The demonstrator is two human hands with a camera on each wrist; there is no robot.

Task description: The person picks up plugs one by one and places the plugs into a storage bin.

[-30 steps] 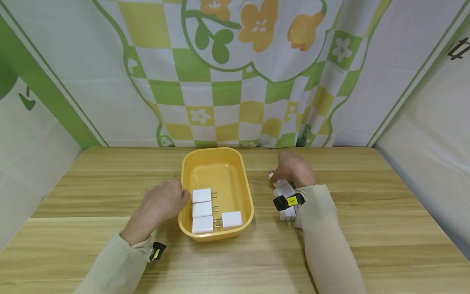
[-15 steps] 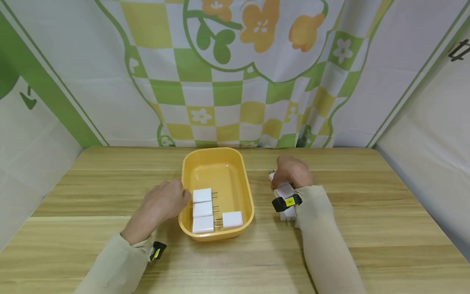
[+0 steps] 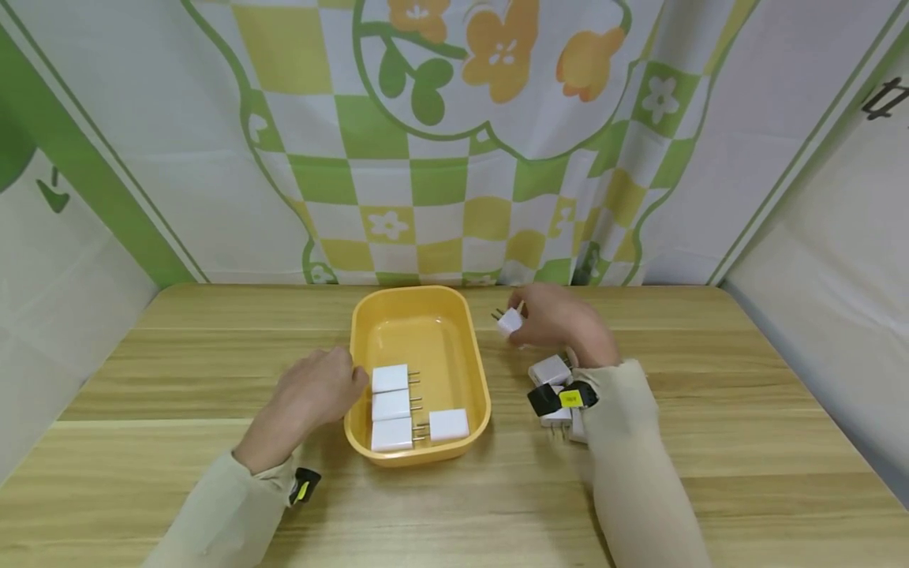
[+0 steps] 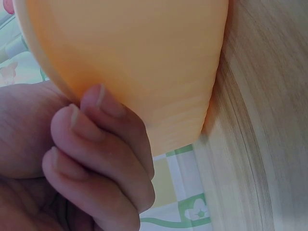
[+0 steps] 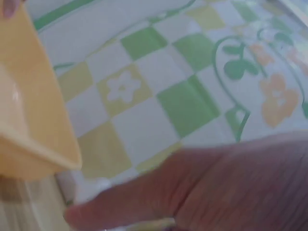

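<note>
A yellow plastic tray (image 3: 426, 341) stands in the middle of the head view. My left hand (image 3: 321, 388) grips its left rim, the thumb inside; in the left wrist view curled fingers (image 4: 108, 159) lie against the outer wall (image 4: 159, 72). My right hand (image 3: 557, 317) pinches a white charger plug (image 3: 510, 322), prongs pointing up and left, just right of the tray's far end. Three white plugs (image 3: 391, 404) lie stacked in a column inside the tray, and a single plug (image 3: 449, 424) faces them. In the right wrist view the held plug is hidden below the thumb (image 5: 120, 204).
Several more white plugs (image 3: 550, 371) lie in a cluster on the wooden table (image 3: 710, 410), partly under the right wrist and its black wrist camera (image 3: 545, 399). A green and yellow checked curtain (image 3: 440, 181) hangs along the table's far edge.
My right hand has picked a plug from the far end of the cluster and moved it left towards the tray. The left hand and the tray have stayed put.
</note>
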